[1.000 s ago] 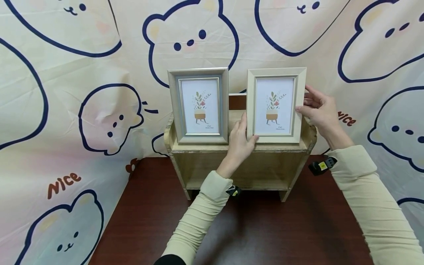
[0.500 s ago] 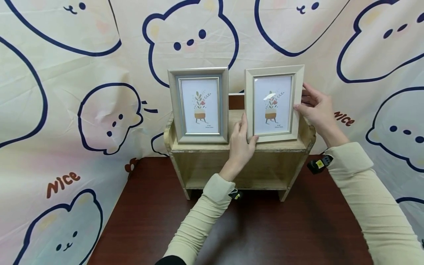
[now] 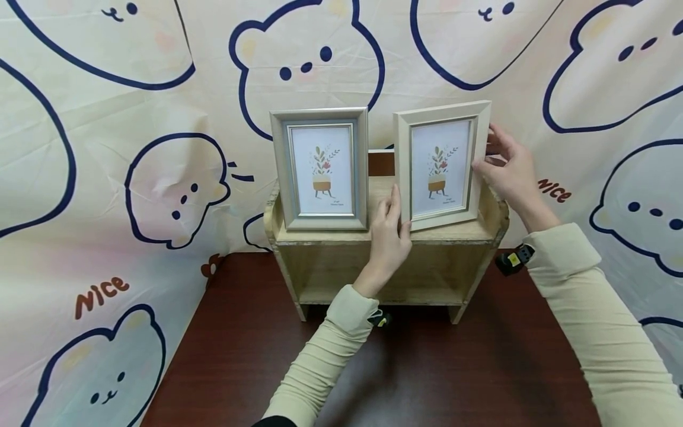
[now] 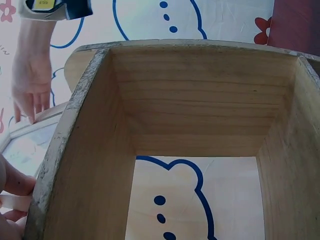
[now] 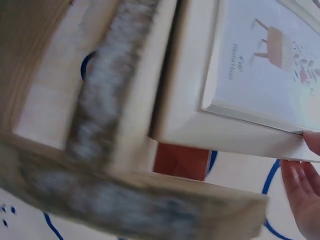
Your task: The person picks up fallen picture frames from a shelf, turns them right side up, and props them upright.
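A cream picture frame (image 3: 440,169) with a potted-plant print stands turned at an angle on the top of a small wooden shelf (image 3: 427,240). My right hand (image 3: 509,172) pinches its right edge, thumb in front and fingers behind. Low on the opposite edge, my left hand (image 3: 389,243) holds the frame with thumb and fingers. To the left, a silver picture frame (image 3: 322,172) with the same print stands upright. The right wrist view shows the lower corner of the cream picture frame (image 5: 185,117) close over the shelf board.
The shelf's scalloped side panel (image 3: 498,219) rises just right of the cream frame. Below is an open compartment (image 4: 200,100). The shelf stands on a dark red-brown table (image 3: 427,367) against a cloth backdrop (image 3: 176,107) with cartoon bears.
The cream frame has shifted slightly left and swivelled, its right side rising in view and going back. My right hand has moved up and left with it. The silver frame stays put.
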Demonstrator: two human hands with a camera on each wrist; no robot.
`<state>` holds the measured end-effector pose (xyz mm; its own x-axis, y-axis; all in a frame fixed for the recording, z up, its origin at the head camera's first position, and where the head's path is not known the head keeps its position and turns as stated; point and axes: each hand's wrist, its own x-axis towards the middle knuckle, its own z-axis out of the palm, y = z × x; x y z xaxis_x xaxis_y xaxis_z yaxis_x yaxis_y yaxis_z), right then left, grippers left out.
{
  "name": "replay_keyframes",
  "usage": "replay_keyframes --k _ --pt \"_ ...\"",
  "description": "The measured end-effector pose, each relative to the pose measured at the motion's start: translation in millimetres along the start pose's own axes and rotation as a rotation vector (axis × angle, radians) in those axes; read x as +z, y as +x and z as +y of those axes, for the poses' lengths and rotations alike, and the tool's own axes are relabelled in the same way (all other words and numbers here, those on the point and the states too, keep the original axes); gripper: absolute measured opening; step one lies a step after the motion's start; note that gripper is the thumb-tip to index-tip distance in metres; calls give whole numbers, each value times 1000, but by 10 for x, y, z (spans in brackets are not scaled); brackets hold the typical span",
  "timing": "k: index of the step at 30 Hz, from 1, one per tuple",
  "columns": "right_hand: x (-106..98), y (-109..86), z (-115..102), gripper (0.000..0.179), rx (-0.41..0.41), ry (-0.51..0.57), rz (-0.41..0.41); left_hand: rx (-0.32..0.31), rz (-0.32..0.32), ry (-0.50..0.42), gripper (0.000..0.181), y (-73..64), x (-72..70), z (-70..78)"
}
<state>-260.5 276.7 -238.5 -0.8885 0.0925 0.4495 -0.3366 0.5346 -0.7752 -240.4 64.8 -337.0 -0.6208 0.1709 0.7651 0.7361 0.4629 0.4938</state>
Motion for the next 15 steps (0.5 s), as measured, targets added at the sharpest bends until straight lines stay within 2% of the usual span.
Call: replay_keyframes --k 3,7,11,15 --pt "-9 50 -68 72 -84 -63 22 9 8 10 66 -10 3 -7" --pt "-43 103 -155 77 -145 -169 43 8 7 13 66 -15 16 -13" --pt "-56 131 -208 76 -168 -241 36 16 22 16 66 -14 23 -19" --pt "-51 142 -236 77 -163 -245 25 41 59 19 66 -33 48 -21"
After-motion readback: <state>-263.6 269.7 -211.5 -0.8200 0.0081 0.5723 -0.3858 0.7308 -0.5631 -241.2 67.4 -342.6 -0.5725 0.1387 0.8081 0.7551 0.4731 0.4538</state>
